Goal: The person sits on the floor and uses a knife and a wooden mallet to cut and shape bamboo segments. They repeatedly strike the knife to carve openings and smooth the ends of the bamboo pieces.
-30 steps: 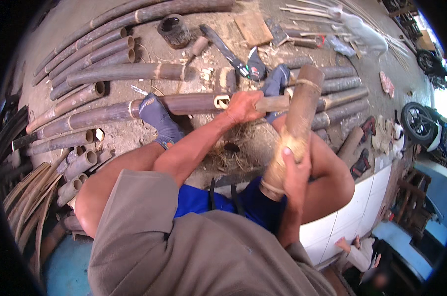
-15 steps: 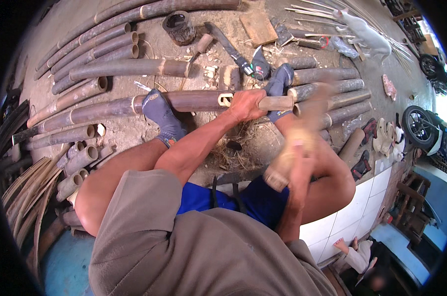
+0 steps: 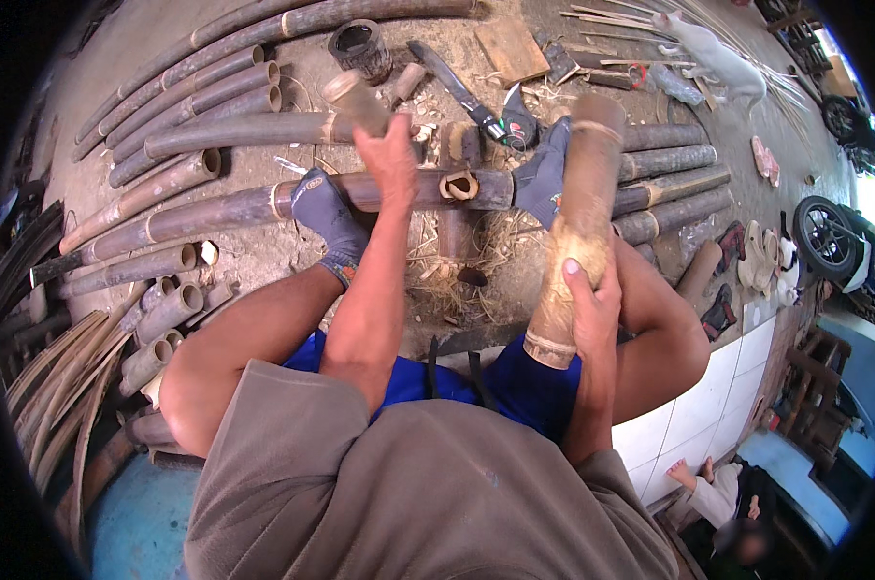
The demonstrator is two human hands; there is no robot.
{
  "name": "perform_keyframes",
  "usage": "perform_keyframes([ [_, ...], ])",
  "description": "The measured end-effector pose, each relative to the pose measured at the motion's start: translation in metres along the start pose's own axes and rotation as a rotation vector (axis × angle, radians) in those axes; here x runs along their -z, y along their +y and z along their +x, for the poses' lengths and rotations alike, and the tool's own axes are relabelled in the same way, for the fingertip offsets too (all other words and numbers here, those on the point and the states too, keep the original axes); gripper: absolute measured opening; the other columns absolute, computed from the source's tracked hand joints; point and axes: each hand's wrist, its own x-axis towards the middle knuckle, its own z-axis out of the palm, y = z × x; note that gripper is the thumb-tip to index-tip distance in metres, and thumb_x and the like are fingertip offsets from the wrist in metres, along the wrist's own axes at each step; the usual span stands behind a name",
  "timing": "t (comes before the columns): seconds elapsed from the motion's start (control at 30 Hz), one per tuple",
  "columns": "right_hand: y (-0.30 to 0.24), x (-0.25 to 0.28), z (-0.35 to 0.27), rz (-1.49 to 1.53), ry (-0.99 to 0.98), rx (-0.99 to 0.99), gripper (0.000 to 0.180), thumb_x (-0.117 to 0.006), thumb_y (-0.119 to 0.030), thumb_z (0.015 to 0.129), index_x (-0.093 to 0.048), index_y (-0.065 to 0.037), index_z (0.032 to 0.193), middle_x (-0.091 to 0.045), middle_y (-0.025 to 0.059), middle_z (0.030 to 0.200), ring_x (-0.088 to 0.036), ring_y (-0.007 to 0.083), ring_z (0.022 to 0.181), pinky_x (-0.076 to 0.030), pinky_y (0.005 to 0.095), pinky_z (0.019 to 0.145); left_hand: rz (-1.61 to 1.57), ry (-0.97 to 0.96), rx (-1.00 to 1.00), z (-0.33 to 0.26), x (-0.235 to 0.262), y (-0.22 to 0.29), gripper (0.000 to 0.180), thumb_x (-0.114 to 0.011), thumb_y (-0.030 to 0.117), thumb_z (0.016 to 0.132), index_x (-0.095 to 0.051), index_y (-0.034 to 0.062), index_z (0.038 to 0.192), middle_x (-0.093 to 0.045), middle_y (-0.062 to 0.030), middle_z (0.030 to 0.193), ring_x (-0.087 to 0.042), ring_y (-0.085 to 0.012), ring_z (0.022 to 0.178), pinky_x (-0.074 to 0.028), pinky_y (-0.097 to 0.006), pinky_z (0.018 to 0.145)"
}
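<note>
Left hand (image 3: 389, 159) has swung up and leftward, fingers closed round a wooden handle (image 3: 355, 99); the right hand (image 3: 595, 307) grips a thick bamboo section (image 3: 580, 213). Beyond, the pole (image 3: 487, 189) has its hole (image 3: 459, 187) between the feet (image 3: 327, 218); it could roll if either slips.

1. Worker's bare hands (image 3: 595, 304): 2.
2. Short wooden cylinder (image 3: 354, 101), held: 1.
3. Thick bamboo section (image 3: 580, 213), held: 1.
4. Pierced bamboo pole (image 3: 491, 190): 1.
5. Worn foot coverings (image 3: 330, 215): 2.
6. Round dark pot (image 3: 361, 55): 1.
7. Flat wooden board (image 3: 512, 50): 1.
8. White cat (image 3: 716, 58): 1.
</note>
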Motion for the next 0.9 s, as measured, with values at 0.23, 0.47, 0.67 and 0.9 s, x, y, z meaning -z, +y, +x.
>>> perform_keyframes([
  [0.23,-0.025,-0.033,0.013,-0.223,-0.197,0.085,0.087,-0.072,-0.016,0.094,-0.024,0.001,0.164,-0.063,0.0209,0.140,-0.063,0.0208,0.123,-0.048,0.0341,0.106,-0.270,0.032,0.228,-0.041,0.012,0.009,0.019,-0.071,0.013,0.092,-0.055,0.0029,0.094,-0.061,-0.0045,0.075,-0.057,-0.0150,0.059,-0.053,-0.032,0.059],
  [0.47,-0.074,-0.055,0.021,-0.449,-0.281,0.307,0.090,-0.075,-0.018,0.091,-0.025,-0.002,0.164,-0.066,0.0266,0.135,-0.068,0.0291,0.122,-0.051,0.0368,0.104,-0.129,-0.043,0.215,-0.047,0.021,-0.007,0.015,-0.073,0.009,0.092,-0.059,0.0021,0.096,-0.067,-0.0041,0.085,-0.064,-0.0134,0.072,-0.055,-0.032,0.065],
  [0.67,-0.121,-0.068,0.064,-1.188,-0.459,0.778,0.093,-0.081,-0.025,0.085,-0.032,-0.033,0.165,-0.066,0.0156,0.103,-0.072,0.0326,0.088,-0.060,0.0427,0.080,-0.064,-0.105,-0.022,-0.058,0.020,-0.018,0.024,-0.074,0.005,0.092,-0.062,-0.0003,0.112,-0.070,-0.0030,0.096,-0.066,-0.0107,0.079,-0.055,-0.029,0.072],
  [0.9,-0.168,-0.115,0.086,-1.049,-0.504,1.185,0.080,-0.075,-0.045,0.087,-0.040,-0.042,0.159,-0.067,0.0222,0.092,-0.072,0.0349,0.070,-0.056,0.0428,0.054,-0.163,-0.123,-0.009,-0.053,0.029,-0.023,0.032,-0.070,0.001,0.089,-0.062,-0.0017,0.120,-0.071,-0.0032,0.106,-0.066,-0.0134,0.093,-0.053,-0.030,0.086],
])
